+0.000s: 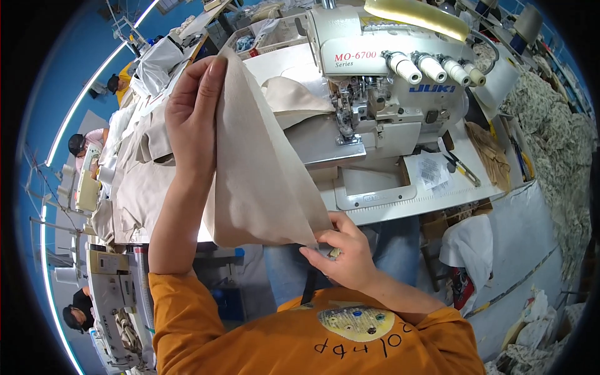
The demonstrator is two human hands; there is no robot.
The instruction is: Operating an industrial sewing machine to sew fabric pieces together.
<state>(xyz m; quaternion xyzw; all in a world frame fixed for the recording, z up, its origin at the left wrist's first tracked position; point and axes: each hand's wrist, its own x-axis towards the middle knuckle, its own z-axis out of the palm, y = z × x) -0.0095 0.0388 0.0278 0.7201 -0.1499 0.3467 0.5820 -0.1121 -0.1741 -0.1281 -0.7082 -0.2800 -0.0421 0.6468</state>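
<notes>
We are in a sewing workshop, busy and full of cloth. Before us, a white industrial sewing machine [390, 114] with a row of tension knobs [406, 67] stands on a counter [451, 193]. To our left are more sewing machines [107, 262], heaped beige fabric [134, 197], three other people [122, 84] and long strip lights [86, 99]; to our right, patterned fabric [544, 134] lies piled high.

The sewing machine [375, 70] bears a red line of letters and numerals [355, 57], a small dark word [344, 65] beneath, and bold blue lettering [432, 89] lower down. The orange shirt [250, 340] carries inverted dark lettering [362, 345]. Print on the paper slip [432, 172] is too fine to read.
</notes>
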